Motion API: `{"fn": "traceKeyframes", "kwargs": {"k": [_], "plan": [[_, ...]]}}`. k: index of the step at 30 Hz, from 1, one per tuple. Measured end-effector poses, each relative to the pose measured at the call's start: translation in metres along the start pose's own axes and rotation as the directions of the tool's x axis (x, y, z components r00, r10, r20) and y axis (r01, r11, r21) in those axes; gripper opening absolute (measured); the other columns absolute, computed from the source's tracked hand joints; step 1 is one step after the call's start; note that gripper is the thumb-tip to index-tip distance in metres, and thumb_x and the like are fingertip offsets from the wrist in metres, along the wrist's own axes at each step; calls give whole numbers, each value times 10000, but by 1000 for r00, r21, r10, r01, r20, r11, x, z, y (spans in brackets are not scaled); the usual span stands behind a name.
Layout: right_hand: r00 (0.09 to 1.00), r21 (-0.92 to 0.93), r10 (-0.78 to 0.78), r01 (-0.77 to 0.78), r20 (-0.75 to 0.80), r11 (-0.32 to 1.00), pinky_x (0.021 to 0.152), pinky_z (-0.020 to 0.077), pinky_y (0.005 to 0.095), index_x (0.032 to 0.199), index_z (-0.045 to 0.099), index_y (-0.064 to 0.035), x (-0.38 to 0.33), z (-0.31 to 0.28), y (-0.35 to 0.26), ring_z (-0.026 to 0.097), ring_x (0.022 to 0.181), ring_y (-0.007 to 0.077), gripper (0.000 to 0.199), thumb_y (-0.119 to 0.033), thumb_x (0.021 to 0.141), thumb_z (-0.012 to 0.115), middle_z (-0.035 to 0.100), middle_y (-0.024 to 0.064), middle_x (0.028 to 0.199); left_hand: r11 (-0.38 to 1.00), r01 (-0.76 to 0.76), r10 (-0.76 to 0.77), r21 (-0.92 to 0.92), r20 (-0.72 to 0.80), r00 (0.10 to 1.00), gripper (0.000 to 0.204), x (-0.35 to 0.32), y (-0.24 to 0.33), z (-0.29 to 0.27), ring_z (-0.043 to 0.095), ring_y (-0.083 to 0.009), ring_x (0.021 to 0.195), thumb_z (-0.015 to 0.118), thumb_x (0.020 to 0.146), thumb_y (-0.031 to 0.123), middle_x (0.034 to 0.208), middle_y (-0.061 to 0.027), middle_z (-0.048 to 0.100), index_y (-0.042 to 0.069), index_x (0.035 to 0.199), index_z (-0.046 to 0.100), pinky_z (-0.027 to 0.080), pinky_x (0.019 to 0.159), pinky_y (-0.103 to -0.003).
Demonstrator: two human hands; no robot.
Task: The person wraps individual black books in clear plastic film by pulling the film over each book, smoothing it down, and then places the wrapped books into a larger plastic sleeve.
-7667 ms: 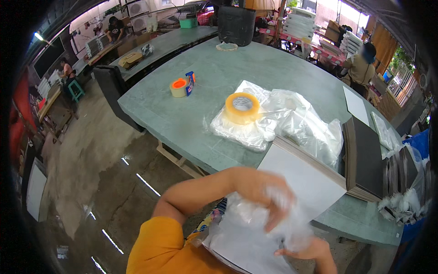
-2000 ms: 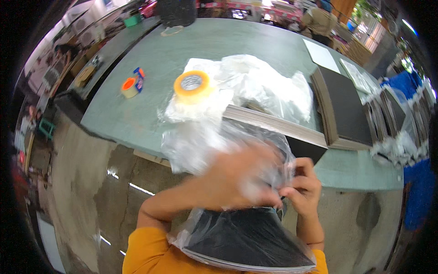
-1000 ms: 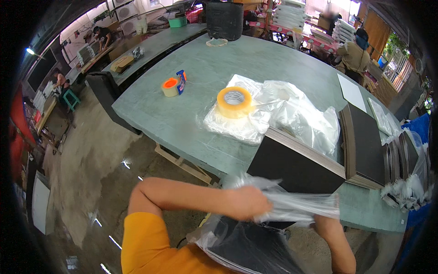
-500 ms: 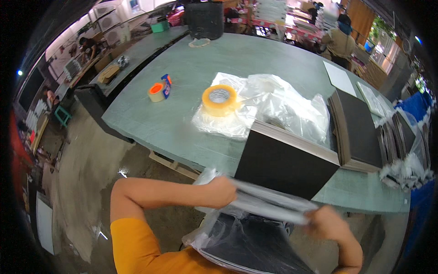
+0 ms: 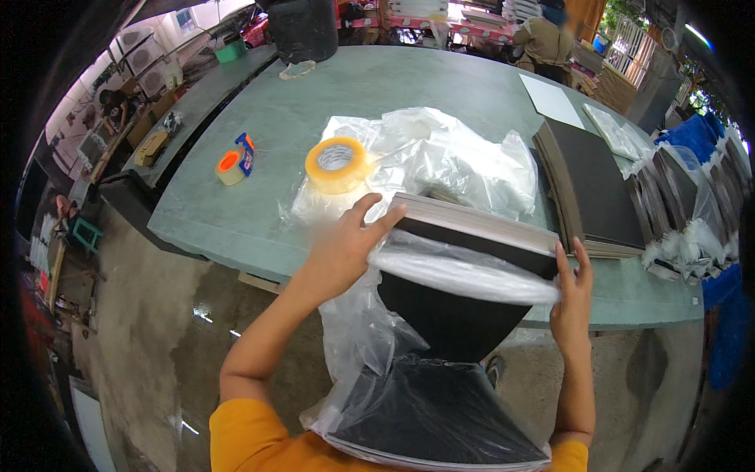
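A black-covered stack of boards point(image 5: 440, 315) leans at the table's near edge, its pale layered edge facing up. Across its upper part runs the gathered, clear plastic bag point(image 5: 472, 271). My left hand point(image 5: 342, 252) grips the bag at the stack's left end, thumb on the top corner and index finger raised. At the other end my right hand point(image 5: 572, 287) holds the bag, its fingers upright along the stack's side; its grip is partly hidden. Close to my body, another black stack point(image 5: 440, 409) lies under clear plastic.
A roll of clear tape point(image 5: 336, 165) rests on plastic bags point(image 5: 456, 157). Left of it is an orange-and-blue tape dispenser point(image 5: 233, 161). More black board stacks point(image 5: 594, 185) and plastic-wrapped bundles point(image 5: 680, 208) stand at right on the green table point(image 5: 259, 102). A black bin point(image 5: 303, 31) is behind.
Both hands have moved up and forward, bringing the stretched bag from below the stack to around its upper part. The left fingers have spread somewhat. The view has shifted a little.
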State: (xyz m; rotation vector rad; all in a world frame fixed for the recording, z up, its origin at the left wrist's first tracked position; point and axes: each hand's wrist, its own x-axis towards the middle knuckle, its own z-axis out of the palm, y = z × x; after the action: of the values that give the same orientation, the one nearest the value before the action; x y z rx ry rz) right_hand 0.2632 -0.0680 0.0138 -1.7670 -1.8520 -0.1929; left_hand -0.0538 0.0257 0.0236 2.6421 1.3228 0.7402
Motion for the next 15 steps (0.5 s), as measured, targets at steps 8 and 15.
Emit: {"fn": "traceKeyframes", "kwargs": {"k": [8,15], "plan": [[981,776,183,-158,55,611,539,420,214,783,651,-26,-33,-47,12,540,626,124,173,48,629,621,581,66,720,882,-126,75,-453,-129,989,362,-21,-3,-23,554,-210,781,581,592,-43,894,-84,560,102,918,641,442,677,-292],[958,913,117,-286,262,292,554,442,200,824,619,10,-40,-40,30,560,647,100,165,-9,667,665,606,76,766,933,-56,9,-356,-131,991,279,-32,16,-42,560,-192,666,628,531,-23,719,-83,577,44,801,654,414,558,-271]]}}
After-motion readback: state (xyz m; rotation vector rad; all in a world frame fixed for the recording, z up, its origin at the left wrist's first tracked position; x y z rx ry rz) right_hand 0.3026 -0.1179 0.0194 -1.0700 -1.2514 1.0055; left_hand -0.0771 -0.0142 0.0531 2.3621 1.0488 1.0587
